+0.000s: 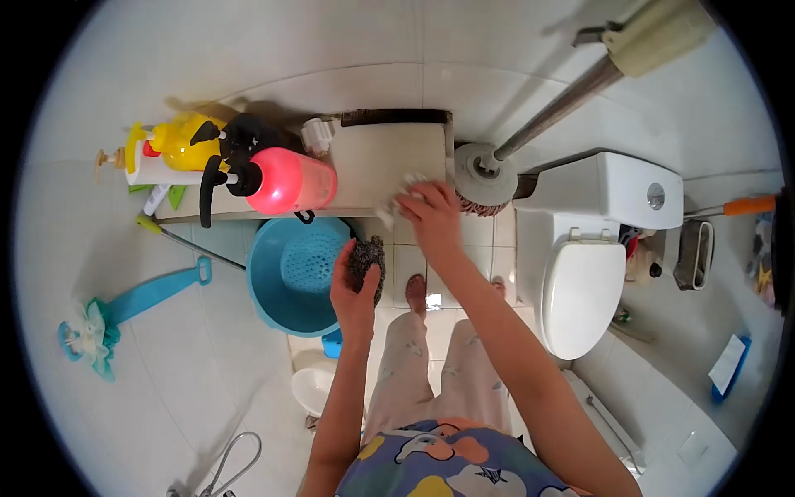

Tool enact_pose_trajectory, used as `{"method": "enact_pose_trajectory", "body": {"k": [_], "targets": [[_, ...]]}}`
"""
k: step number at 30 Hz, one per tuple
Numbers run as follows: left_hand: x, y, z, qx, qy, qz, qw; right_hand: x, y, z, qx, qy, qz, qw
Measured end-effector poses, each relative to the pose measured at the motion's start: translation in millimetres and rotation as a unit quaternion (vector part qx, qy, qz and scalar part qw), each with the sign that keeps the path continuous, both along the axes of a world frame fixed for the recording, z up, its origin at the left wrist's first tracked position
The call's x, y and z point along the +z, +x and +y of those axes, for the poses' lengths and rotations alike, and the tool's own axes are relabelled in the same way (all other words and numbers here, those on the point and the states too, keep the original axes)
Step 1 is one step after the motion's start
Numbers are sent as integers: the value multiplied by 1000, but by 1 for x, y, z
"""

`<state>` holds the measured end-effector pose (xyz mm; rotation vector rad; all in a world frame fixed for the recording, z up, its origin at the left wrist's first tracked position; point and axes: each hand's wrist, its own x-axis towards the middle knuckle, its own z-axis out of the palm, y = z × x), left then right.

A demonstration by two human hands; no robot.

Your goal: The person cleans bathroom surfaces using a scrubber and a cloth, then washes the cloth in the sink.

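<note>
My left hand (354, 302) is closed around a dark, curly steel wool scrubber (369, 258), held beside the rim of a blue basin (258, 286). Farther right, my right hand (434, 222) grips a crumpled whitish cloth (391, 212) at the front edge of a tiled ledge (389, 157). The cloth is slightly blurred and partly hidden under the fingers. A pink pump bottle (294, 180) stands on the ledge, left of my right hand and above the basin.
A yellow bottle (186, 142) and a black bottle (244, 132) crowd the ledge's left end. A mop (563, 103) leans at the right, its head (484, 178) close to my right hand. Beyond it is a white toilet (586, 290). A blue brush (153, 294) hangs at left.
</note>
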<state>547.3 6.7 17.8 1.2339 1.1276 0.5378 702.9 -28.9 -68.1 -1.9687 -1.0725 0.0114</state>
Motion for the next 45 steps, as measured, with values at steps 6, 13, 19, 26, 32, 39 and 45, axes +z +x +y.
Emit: {"method": "enact_pose_trajectory", "body": {"k": [6,13,19,26,32,39,45], "targets": [[-15,5,2,10,-32,-48,998,3,64,11,-191,34,33,980],[-19,73,46,-16,105,-100,989,-14,34,-36,-228,55,310,921],[-60,99,75,-52,162,-145,975,-7,75,-2,-255,70,298,917],[-58,98,78,-65,131,-144,979,15,81,11,-213,5,187,959],[-53,83,56,-4,77,-149,986,18,70,-15,-15,-65,-52,996],[-37,29,-16,100,-5,-100,990,24,71,33,49,-51,-69,995],[-35,-23,11,194,25,-109,975,21,64,36,180,-26,-90,979]]}}
